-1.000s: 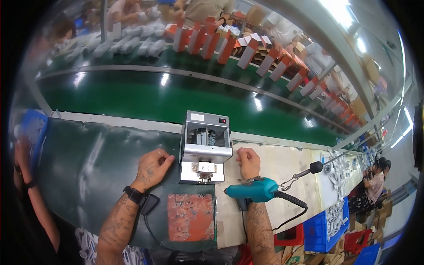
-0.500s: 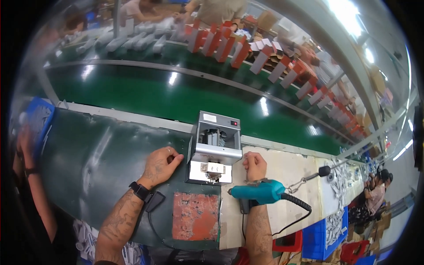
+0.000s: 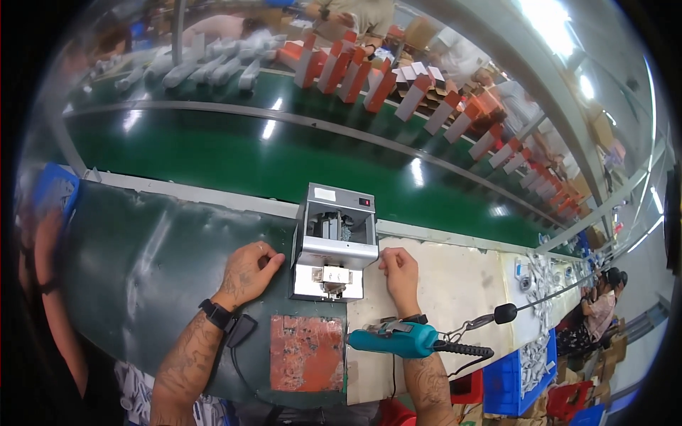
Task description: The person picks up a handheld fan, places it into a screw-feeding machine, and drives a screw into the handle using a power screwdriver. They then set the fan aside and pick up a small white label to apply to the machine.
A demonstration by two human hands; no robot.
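A small silver-grey machine (image 3: 339, 246) with a dark opening and a metal fixture (image 3: 335, 277) at its front stands on the bench between my hands. My left hand (image 3: 245, 273) rests at its left side, fingers curled in, with nothing seen in them. On the other side my right hand (image 3: 401, 275) is loosely closed, also with nothing visible in it, close to the machine's right edge. A teal electric screwdriver (image 3: 394, 341) hangs on a cable across my right wrist and hides part of that forearm. Beneath the machine lies a worn red mat (image 3: 307, 353).
A green conveyor belt (image 3: 213, 160) runs behind the bench, with red-and-white boxes (image 3: 355, 77) and people beyond. Blue bins stand at far left (image 3: 55, 190) and lower right (image 3: 503, 387). A co-worker's arm (image 3: 50, 284) reaches in at left. A black cable (image 3: 238, 369) trails past my left wrist.
The screwdriver has swung down and left over my right forearm. The whole view has shifted slightly, and my hands stay beside the machine. The co-worker's hand at left has moved a little.
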